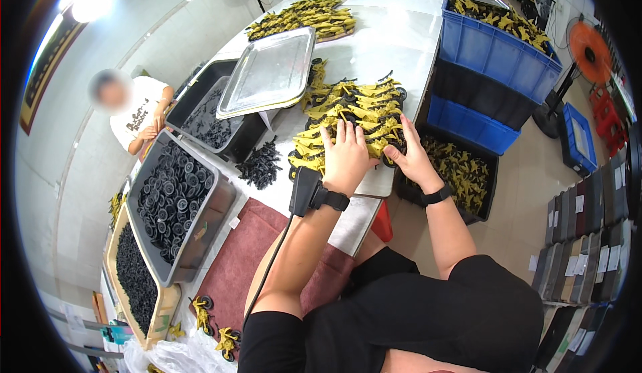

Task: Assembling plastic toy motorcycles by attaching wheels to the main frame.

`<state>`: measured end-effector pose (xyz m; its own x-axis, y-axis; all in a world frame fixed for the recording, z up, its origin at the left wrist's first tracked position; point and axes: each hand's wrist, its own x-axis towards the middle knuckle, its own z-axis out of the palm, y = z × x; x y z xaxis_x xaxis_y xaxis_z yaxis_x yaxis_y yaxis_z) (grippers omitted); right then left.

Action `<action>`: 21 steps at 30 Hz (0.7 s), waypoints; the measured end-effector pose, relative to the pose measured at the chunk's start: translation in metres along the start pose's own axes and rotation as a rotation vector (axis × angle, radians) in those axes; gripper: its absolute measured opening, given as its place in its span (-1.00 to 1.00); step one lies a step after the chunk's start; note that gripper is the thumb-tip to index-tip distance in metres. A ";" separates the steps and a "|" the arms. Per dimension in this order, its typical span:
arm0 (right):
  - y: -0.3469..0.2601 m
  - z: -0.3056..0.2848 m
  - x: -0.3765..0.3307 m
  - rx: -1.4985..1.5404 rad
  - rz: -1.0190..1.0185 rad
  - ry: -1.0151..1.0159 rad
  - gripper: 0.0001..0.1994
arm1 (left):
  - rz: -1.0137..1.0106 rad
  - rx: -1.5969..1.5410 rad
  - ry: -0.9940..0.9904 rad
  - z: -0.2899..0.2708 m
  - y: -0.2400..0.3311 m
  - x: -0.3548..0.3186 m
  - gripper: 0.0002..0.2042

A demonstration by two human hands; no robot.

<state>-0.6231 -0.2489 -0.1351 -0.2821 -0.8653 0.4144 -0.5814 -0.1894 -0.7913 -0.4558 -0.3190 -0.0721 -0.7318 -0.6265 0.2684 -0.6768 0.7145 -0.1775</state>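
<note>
To your left, a co-worker [164, 100] has on a white shirt [152, 91] with dark lettering [139, 111] printed over the chest, in at least 2 lines; it is the clearest writing in your view. On your right, white labels [571, 266] are stuck on the stacked boxes [556, 276], too small for you to read. On the white tag [234, 223] by the reddish cloth [244, 256], you cannot make out any words or numbers.
</note>
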 end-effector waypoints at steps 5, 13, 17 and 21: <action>0.006 0.018 -0.007 -0.056 -0.116 0.056 0.05 | 0.036 -0.099 -0.076 0.007 -0.006 -0.001 -0.21; 0.010 0.000 0.010 0.230 -0.077 0.308 -0.46 | 0.082 -0.043 -0.116 -0.002 0.000 -0.004 0.00; -0.003 -0.020 0.041 0.177 -0.113 0.364 -0.78 | 0.074 -0.164 0.019 -0.010 0.006 -0.003 0.07; -0.009 -0.025 0.072 -0.017 -0.136 0.237 -0.85 | 0.171 -0.194 0.026 -0.002 0.007 0.010 0.06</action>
<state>-0.6573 -0.2977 -0.0871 -0.3699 -0.6996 0.6113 -0.6381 -0.2869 -0.7145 -0.4677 -0.3194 -0.0685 -0.8303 -0.4850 0.2747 -0.5134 0.8573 -0.0381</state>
